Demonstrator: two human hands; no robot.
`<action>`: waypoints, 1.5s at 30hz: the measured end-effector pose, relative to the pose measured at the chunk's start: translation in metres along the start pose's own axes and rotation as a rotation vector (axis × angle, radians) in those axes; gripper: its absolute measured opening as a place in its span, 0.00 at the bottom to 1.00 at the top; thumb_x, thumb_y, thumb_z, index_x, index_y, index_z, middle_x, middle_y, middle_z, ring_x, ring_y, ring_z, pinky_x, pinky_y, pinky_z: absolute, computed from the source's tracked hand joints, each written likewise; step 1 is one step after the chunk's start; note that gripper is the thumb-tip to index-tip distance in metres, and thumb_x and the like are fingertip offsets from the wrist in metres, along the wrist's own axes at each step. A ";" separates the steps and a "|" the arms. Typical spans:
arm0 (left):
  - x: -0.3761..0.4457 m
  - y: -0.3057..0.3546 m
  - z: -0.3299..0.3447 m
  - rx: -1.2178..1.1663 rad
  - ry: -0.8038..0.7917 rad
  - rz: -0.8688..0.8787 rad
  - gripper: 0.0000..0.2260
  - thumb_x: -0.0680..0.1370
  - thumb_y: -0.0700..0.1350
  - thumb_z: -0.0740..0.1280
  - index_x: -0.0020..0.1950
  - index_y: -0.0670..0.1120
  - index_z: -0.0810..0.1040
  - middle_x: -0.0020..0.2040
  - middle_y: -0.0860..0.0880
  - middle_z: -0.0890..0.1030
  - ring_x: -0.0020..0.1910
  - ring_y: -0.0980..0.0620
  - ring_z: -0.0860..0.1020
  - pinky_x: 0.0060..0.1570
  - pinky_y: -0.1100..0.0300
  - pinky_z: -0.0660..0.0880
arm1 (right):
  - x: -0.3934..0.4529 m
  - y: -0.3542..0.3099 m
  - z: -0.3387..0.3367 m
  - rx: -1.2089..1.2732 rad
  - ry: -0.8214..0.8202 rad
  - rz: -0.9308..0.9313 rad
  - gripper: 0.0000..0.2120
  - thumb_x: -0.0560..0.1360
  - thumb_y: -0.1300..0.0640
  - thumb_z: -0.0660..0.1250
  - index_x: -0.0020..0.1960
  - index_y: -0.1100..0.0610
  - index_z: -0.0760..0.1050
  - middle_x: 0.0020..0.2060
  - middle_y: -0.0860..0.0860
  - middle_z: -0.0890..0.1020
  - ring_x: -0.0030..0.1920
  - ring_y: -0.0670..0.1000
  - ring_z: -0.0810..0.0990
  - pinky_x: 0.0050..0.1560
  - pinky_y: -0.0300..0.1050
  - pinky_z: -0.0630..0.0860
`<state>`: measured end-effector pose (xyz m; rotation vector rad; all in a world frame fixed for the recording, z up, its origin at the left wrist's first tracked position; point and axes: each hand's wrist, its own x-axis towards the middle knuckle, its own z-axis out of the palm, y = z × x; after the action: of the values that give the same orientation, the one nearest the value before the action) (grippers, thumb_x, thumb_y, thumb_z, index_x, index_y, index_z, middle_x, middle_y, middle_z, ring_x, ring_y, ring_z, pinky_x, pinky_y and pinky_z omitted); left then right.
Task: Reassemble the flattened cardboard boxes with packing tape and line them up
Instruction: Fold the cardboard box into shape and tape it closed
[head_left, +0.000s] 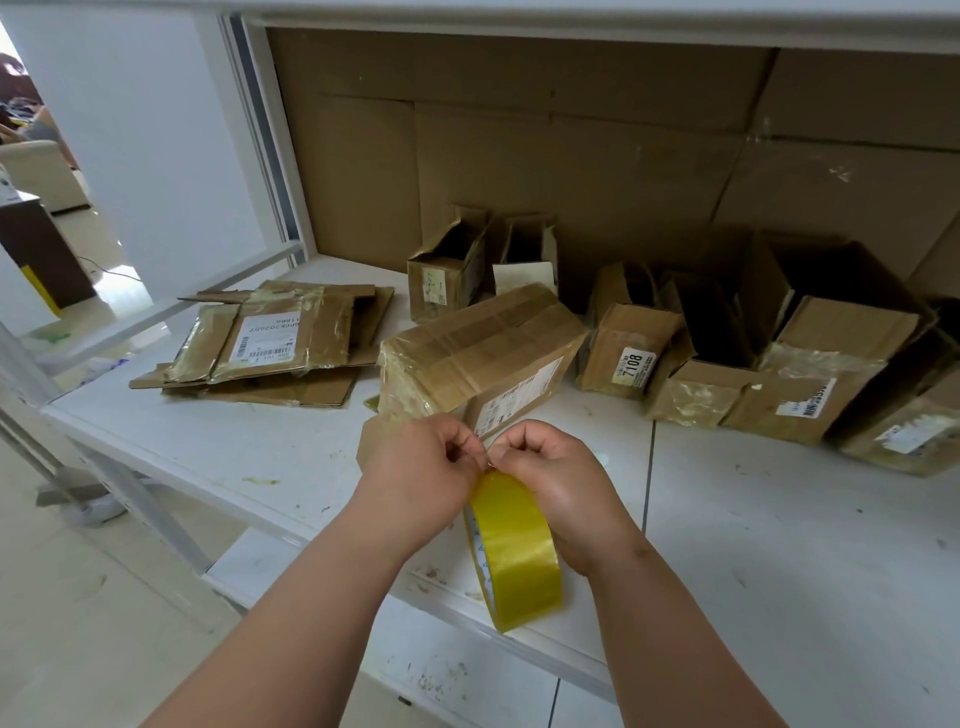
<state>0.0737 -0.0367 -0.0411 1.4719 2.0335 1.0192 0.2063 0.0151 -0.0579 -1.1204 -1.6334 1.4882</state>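
Broadly, the white scuffed tabletop (779, 545) carries everything, its near edge running just under the wrists, with bare room right of the tape. Beyond the tape lies a brown cardboard box on its side (483, 353), probably kept close for sealing. Further left sits a stack of flattened cardboard boxes (270, 343); right, a row of opened brown boxes (753, 353). The yellow packing tape roll (514, 551) hangs upright between the hands. The left hand (421, 467) and right hand (550, 478) pinch at its top, seemingly seeking the loose end.
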 end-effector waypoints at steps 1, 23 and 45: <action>0.001 0.002 0.001 0.072 -0.005 0.019 0.09 0.77 0.40 0.67 0.39 0.51 0.80 0.37 0.51 0.81 0.30 0.60 0.74 0.28 0.71 0.68 | -0.001 -0.002 0.000 -0.069 0.028 -0.019 0.10 0.75 0.60 0.69 0.36 0.51 0.80 0.34 0.46 0.81 0.39 0.45 0.77 0.45 0.41 0.72; -0.007 0.014 0.016 0.012 0.194 0.152 0.18 0.77 0.43 0.71 0.64 0.60 0.76 0.34 0.55 0.78 0.37 0.62 0.77 0.34 0.72 0.69 | -0.021 -0.003 -0.044 -0.150 -0.130 -0.080 0.22 0.73 0.56 0.74 0.63 0.43 0.73 0.28 0.43 0.73 0.32 0.42 0.72 0.40 0.44 0.71; 0.015 -0.034 -0.008 0.004 0.295 0.006 0.25 0.79 0.50 0.69 0.75 0.58 0.67 0.81 0.56 0.50 0.72 0.48 0.70 0.60 0.59 0.68 | -0.007 0.009 -0.037 -0.455 0.095 -0.012 0.06 0.78 0.49 0.67 0.55 0.46 0.77 0.39 0.44 0.77 0.43 0.44 0.77 0.48 0.41 0.75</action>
<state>0.0416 -0.0307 -0.0604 1.3979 2.2314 1.3014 0.2439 0.0244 -0.0608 -1.3930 -1.9616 1.0595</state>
